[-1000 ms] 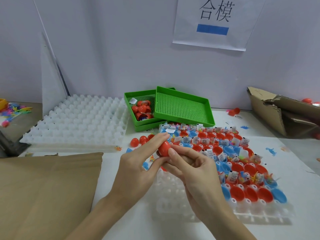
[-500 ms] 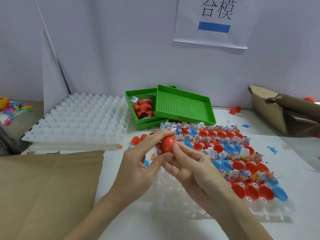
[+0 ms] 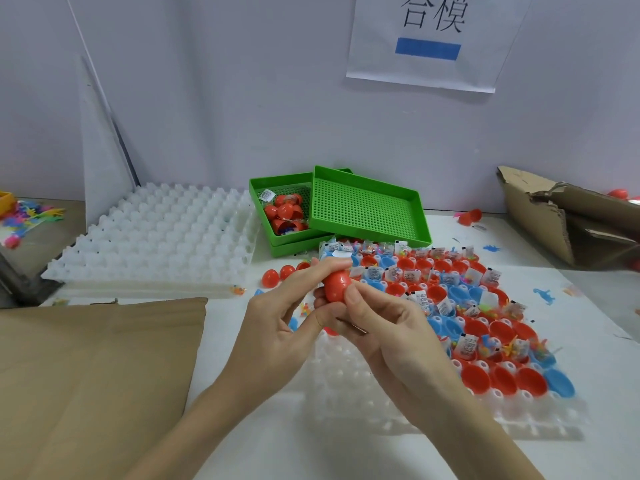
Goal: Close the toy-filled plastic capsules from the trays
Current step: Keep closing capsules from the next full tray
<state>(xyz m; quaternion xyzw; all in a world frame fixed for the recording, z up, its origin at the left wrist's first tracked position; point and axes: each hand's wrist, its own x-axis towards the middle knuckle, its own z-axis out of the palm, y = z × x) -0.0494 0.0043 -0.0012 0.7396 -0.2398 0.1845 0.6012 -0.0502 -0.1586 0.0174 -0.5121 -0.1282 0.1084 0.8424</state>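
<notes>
Starting at 9 o'clock: small bright plastic toys lie scattered at the far left edge of the table. At 8 o'clock a flat brown cardboard sheet covers the near left of the white table. At 10 o'clock an empty white cell tray sits near the wall, with a white board leaning upright behind it.

Centre: the left hand and right hand meet on one red capsule. Left forefinger lies over its top, left thumb under it; right thumb presses its near face, right fingers curl beneath. Both hands grip it; the capsule looks closed, seam not resolvable. It is held above the far left corner of the white capsule tray.

Just at 11 o'clock of the hands, three closed red capsules lie loose on the table. At 12 o'clock, stacked green mesh trays; the lower one holds red capsule pieces.

At 3 o'clock the capsule tray carries red and blue open halves, many with bagged toys and paper slips. At 1 o'clock a paper sign hangs on the wall. At 2 o'clock a torn cardboard box stands.
</notes>
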